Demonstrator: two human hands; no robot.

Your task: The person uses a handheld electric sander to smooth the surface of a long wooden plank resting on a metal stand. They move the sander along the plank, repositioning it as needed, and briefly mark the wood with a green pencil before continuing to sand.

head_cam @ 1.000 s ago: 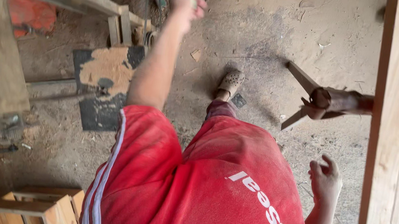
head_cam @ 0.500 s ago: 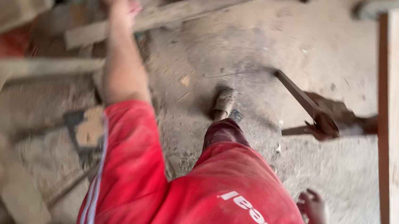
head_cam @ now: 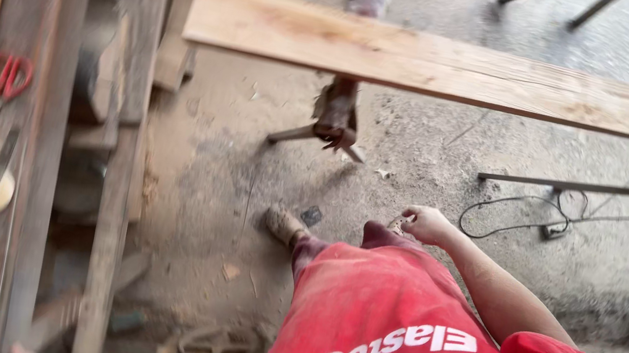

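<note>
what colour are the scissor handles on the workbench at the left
Red. The scissors lie on the workbench, and they show best in the head view, the only one.

Soft, even daylight fills the place, bright enough to read the grit of the concrete floor [head_cam: 436, 163], with no hard glare anywhere. Shadows are faint and diffuse: a pale smudge lies under the long plank [head_cam: 451, 70] and its metal stand [head_cam: 335, 116], and a darker patch sits on the floor at lower right beside the red shirt [head_cam: 423, 339]. The left side is smeared with motion blur, so the surface [head_cam: 45, 157] and the red-handled scissors [head_cam: 8, 76] streak vertically (the orange thing at the bottom corner is only a smudge). The right hand [head_cam: 426, 223] is slightly soft, the middle of the frame sharpest, and the plank bows a little toward the edges
</note>
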